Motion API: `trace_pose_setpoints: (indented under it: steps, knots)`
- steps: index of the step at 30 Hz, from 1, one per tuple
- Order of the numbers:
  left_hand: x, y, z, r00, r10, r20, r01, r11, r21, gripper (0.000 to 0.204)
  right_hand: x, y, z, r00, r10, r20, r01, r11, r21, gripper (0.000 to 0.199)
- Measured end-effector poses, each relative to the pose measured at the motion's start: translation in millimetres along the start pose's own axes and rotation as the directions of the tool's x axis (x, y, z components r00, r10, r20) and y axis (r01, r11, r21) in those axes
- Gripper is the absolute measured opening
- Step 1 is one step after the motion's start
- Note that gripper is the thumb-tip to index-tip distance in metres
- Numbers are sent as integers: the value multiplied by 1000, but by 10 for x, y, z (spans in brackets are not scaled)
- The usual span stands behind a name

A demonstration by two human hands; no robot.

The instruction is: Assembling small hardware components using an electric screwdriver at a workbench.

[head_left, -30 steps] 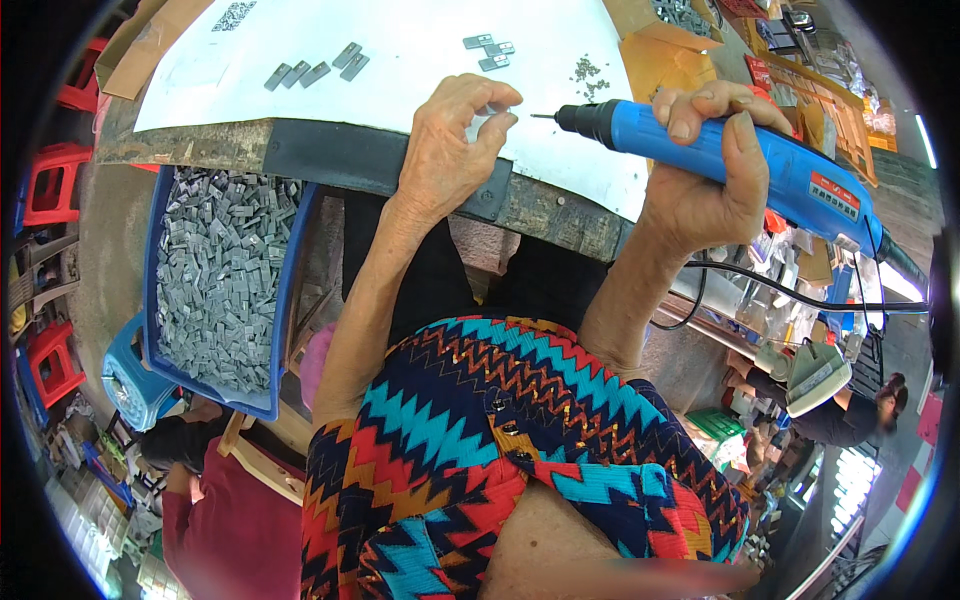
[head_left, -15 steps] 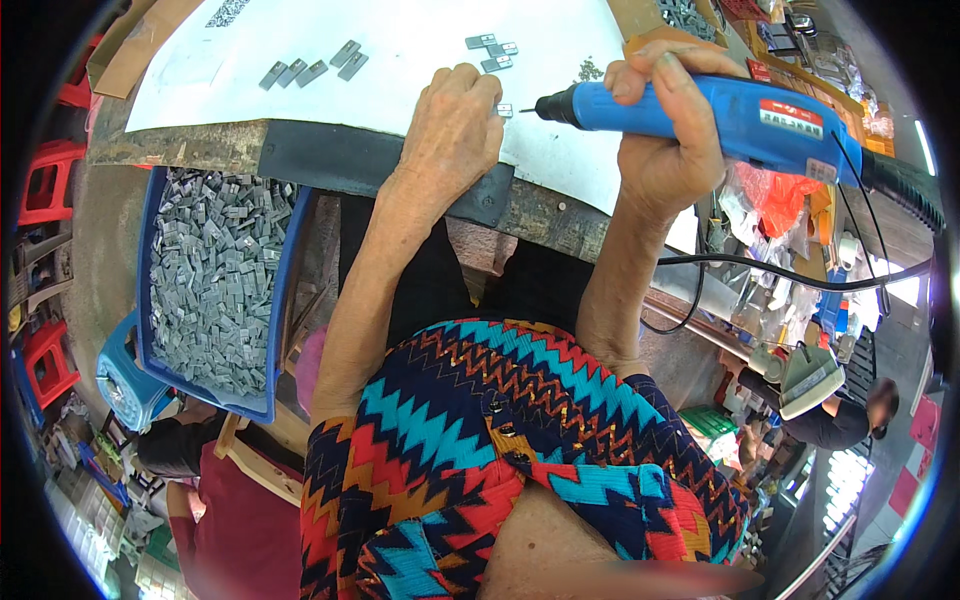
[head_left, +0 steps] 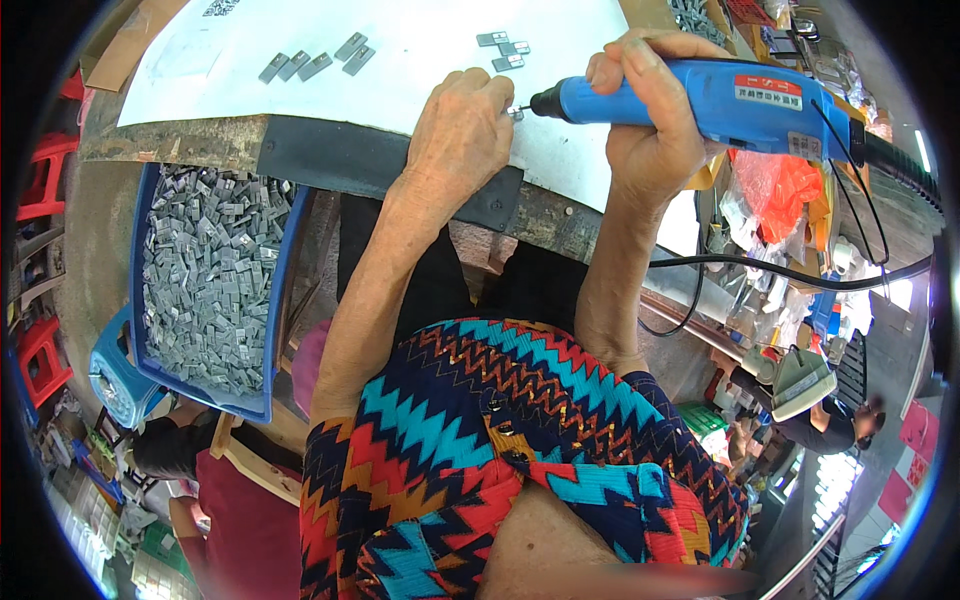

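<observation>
My right hand (head_left: 655, 125) is wrapped round a blue electric screwdriver (head_left: 735, 105), held roughly level with its bit pointing left. The bit's tip meets a small grey rectangular part (head_left: 516, 113); whether it sits in a screw is too small to tell. Pinched at its left side, that part is held by my left hand (head_left: 455, 140), whose fingertips are partly hidden. Just beyond lie a few similar grey parts (head_left: 508, 62) on the white sheet (head_left: 420, 40). Several more grey pieces (head_left: 315, 67) rest farther left on the sheet.
A blue crate (head_left: 285, 290) full of grey parts stands below the table edge (head_left: 180, 145) at left. The screwdriver's black cable (head_left: 790, 284) loops at right. Red stools (head_left: 45, 360), a blue stool (head_left: 115, 375) and other people are around.
The screwdriver has moved left, bringing its bit from beside the grey part onto it. My left hand stays at the part, shifted slightly right.
</observation>
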State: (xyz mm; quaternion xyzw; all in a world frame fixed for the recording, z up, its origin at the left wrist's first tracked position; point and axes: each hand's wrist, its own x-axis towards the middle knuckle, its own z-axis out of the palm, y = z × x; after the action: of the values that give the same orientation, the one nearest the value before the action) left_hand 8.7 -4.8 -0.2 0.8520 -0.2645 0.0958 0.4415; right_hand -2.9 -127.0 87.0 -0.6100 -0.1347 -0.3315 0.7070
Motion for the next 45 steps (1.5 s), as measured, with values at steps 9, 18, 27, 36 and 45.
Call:
trace_pose_setpoints:
  steps: [9,18,27,36,45]
  knots:
    - [5,3,13,1000,-11,-6,11,1000,-4,9,2,24,19,999,-18,38,18,1000,2,14]
    - [2,10,19,1000,-15,3,15,1000,13,11,9,68,2,998,-39,58,40,999,-24,13]
    - [14,20,22,999,-37,19,37,999,1,11,2,81,45,993,-95,72,102,988,-115,14]
    - [20,9,22,997,-74,37,74,997,-11,13,25,70,59,987,-45,155,52,998,-39,11]
    - [9,5,27,997,-75,34,76,997,-22,13,45,154,16,967,-102,233,128,987,-96,12]
